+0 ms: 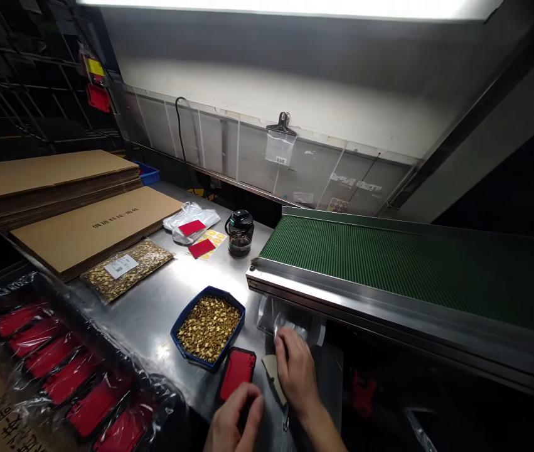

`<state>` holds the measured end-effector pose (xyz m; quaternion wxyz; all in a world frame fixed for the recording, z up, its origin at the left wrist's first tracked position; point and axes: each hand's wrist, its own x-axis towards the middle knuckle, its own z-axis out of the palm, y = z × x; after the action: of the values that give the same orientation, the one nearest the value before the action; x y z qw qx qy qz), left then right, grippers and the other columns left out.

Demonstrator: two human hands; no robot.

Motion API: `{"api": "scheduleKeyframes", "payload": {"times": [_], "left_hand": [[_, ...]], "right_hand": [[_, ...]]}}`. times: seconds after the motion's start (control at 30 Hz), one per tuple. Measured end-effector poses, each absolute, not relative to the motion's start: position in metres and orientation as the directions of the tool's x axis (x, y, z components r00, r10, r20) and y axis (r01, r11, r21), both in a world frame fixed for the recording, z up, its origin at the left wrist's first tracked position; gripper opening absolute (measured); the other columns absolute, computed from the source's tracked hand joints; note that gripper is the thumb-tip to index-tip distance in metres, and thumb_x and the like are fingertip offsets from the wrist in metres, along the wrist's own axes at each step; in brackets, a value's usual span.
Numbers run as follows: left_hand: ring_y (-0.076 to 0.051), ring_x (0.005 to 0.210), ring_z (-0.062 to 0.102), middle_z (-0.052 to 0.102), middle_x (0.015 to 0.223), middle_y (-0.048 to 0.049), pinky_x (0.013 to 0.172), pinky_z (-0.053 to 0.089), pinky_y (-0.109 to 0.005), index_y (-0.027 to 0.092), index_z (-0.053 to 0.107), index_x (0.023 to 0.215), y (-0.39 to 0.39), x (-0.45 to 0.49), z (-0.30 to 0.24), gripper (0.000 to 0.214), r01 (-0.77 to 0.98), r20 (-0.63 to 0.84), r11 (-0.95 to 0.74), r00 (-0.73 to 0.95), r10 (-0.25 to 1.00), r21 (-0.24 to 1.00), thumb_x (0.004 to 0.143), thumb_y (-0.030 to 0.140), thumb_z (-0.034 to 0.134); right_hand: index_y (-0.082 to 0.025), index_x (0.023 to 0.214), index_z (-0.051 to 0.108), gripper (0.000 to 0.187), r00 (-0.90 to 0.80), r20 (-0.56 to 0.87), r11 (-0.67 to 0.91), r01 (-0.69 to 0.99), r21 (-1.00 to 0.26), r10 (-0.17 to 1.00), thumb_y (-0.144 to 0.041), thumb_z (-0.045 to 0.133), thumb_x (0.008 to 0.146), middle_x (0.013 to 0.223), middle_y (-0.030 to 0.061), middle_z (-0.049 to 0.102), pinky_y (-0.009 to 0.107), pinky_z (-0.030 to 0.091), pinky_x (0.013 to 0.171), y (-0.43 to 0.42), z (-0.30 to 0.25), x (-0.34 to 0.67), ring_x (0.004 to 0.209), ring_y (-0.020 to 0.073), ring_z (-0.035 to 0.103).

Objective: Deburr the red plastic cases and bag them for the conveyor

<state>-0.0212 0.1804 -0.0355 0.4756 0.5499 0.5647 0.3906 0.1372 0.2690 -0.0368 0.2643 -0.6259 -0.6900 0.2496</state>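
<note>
- Left hand (234,422): we see thumb and forefinger curled toward each other, nothing visible between them. Whether they pinch something small, we can't tell.
- Right hand (296,367): fingers bent and reaching to the clear plastic (295,328) at their tips, in front of the clear holder (261,314). Looks like contact; we can't confirm a grip.
- Red-and-black case (238,371): lies flat just beyond the left fingertips, near end overlapped by them in our view. Touching or not, can't tell.
- Tan flat piece (270,370): between the two sets of fingers, just beside the right ones.
- Blue tray (190,356): just past the case, ahead of the left fingers, well filled with gold-coloured bits (209,328). Plenty left in there.
- Further ahead and left of the fingers: labelled bag (142,263) of similar bits, looks full. Beyond that, red cards (201,248) and a sticker sheet (217,240).
- Film-lined box (128,351): well to the left of the left fingers. We count six more cases (100,405) in a row inside.
- Progress, our read: one case out by the fingers looks mid-work, six sit in the box. Finished or waiting, we can't say. No bits visible on the near case.
- Green belt (389,270): ahead and right of the right fingers, apart from them.
</note>
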Motion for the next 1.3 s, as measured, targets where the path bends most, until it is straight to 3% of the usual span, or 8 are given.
{"api": "scheduleKeyframes", "payload": {"times": [0.2,0.33,0.43,0.57,0.8,0.93,1.07,1.3], "left_hand": [[-0.026,0.148,0.032,0.034,0.161,-0.006,0.122,0.026,-0.04,0.034,0.041,0.15,0.198,-0.019,-0.003,0.06,0.269,0.129,-0.219,0.318,0.939,0.938,0.095,0.039,0.063],[-0.022,0.105,0.062,0.069,0.109,-0.0045,0.093,0.048,-0.028,0.022,0.067,0.118,0.195,0.014,-0.007,0.042,0.1,-0.132,0.088,0.654,0.745,0.991,0.085,0.047,0.075],[-0.014,0.074,0.052,0.058,0.076,0.0018,0.066,0.039,-0.023,0.015,0.066,0.087,0.178,0.047,-0.025,0.035,0.161,-0.258,0.202,0.642,0.722,0.966,0.086,0.048,0.073],[-0.013,0.069,0.047,0.054,0.07,0.0036,0.062,0.034,-0.024,0.015,0.063,0.082,0.154,0.076,-0.05,0.027,0.248,-0.301,0.181,0.639,0.708,0.952,0.084,0.039,0.074],[-0.023,0.095,0.059,0.065,0.097,-0.0069,0.086,0.044,-0.032,0.02,0.065,0.097,0.122,0.104,-0.05,0.019,0.372,-0.042,-0.107,0.372,0.927,0.922,0.093,0.037,0.06],[-0.017,0.074,0.058,0.064,0.077,-0.0005,0.067,0.041,-0.024,0.018,0.065,0.084,0.106,0.13,-0.047,0.011,0.286,-0.3,0.14,0.656,0.692,0.948,0.081,0.028,0.069],[-0.014,0.064,0.045,0.049,0.064,0.0026,0.059,0.032,-0.025,0.019,0.045,0.066,0.108,0.134,-0.063,0.018,0.369,-0.369,0.191,0.506,0.78,0.91,0.082,0.023,0.053],[-0.014,0.058,0.045,0.05,0.065,0.0055,0.057,0.03,-0.025,0.023,0.04,0.08,0.098,0.135,-0.08,0.018,0.452,-0.318,0.077,0.487,0.813,0.889,0.076,0.016,0.056]], "right_hand": [[-0.019,0.095,0.063,0.037,-0.208,-0.137,-0.139,0.004,-0.99,0.968,-0.052,0.048,0.101,0.087,0.0054,0.063,0.028,0.049,0.076,0.18,-0.021,0.182,0.079,0.017,0.059],[-0.018,0.084,0.064,0.037,-0.178,-0.309,-0.354,-0.348,-0.868,0.934,-0.055,0.069,0.089,0.074,0.0016,0.059,0.024,0.043,0.064,0.137,-0.024,0.218,0.066,0.0124,0.053],[-0.017,0.095,0.069,0.056,-0.067,-0.499,-0.479,-0.412,-0.775,0.864,-0.071,0.065,0.083,0.082,0.0054,0.067,0.026,0.047,0.067,0.105,-0.036,0.241,0.069,0.0139,0.061],[-0.014,0.11,0.072,0.079,-0.087,-0.541,-0.542,-0.285,-0.791,0.836,-0.079,0.075,0.065,0.091,0.0118,0.073,0.031,0.052,0.072,0.064,-0.056,0.263,0.077,0.0201,0.069],[-0.016,0.08,0.063,0.051,0.189,-0.63,-0.629,-0.07,-0.774,0.754,-0.063,0.078,0.069,0.072,0.0059,0.068,0.024,0.043,0.055,0.036,-0.059,0.291,0.06,0.0159,0.061],[-0.019,0.072,0.057,0.018,0.163,-0.537,-0.56,0.305,-0.77,0.828,-0.033,0.068,0.075,0.067,0.0006,0.063,0.023,0.04,0.059,0.038,-0.047,0.298,0.066,0.0161,0.06],[-0.021,0.066,0.044,0.023,0.22,-0.545,-0.539,0.649,-0.537,0.809,-0.032,0.059,0.08,0.061,-0.0009,0.06,0.023,0.033,0.057,0.038,-0.042,0.311,0.061,0.0153,0.057],[-0.02,0.064,0.039,0.032,0.226,-0.194,-0.286,0.88,-0.38,0.955,-0.032,0.053,0.09,0.059,-0.0036,0.057,0.024,0.027,0.053,0.03,-0.063,0.3,0.054,0.0116,0.053]]}}
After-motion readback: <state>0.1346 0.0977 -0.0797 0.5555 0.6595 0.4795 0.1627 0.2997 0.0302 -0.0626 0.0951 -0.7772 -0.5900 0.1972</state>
